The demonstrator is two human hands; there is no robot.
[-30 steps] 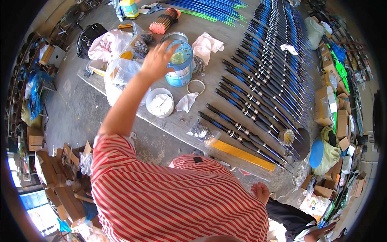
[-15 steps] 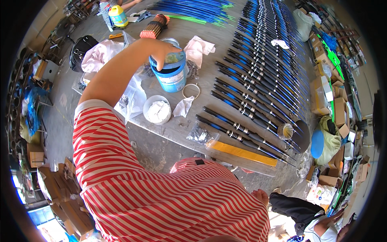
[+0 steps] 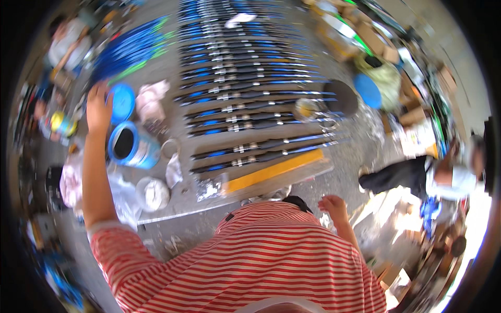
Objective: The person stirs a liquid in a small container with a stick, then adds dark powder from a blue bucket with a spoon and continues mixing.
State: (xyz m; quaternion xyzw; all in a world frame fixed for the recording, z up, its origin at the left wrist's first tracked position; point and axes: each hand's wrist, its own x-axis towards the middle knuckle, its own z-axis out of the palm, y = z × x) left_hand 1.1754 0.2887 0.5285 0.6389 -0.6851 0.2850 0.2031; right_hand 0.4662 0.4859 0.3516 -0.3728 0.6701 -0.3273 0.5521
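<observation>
Blue bucket lid: the disc is showing just to the right of the left hand, whose fingers are pointing toward the far side of the surface, alongside the lid's left rim. The left hand is lying by far the nearer; the right hand is hanging well apart, off the surface's near right corner. The lid is presenting as an oval, its longer axis running near to far, roughly in line with the left forearm. It is sitting just beyond the blue bucket, which is gaping open on a dark interior. Whether the lid is resting on the surface or being held clear of it, I cannot tell. Blur is covering the left fingers at the rim, so grasp or mere nearness is remaining uncertain; the right fingers are curling loosely around nothing visible. The lid is looking bright blue, round-edged and fairly flat. A crumpled pale pink cloth is lying on its right, and fishing rods are lining up farther right.
</observation>
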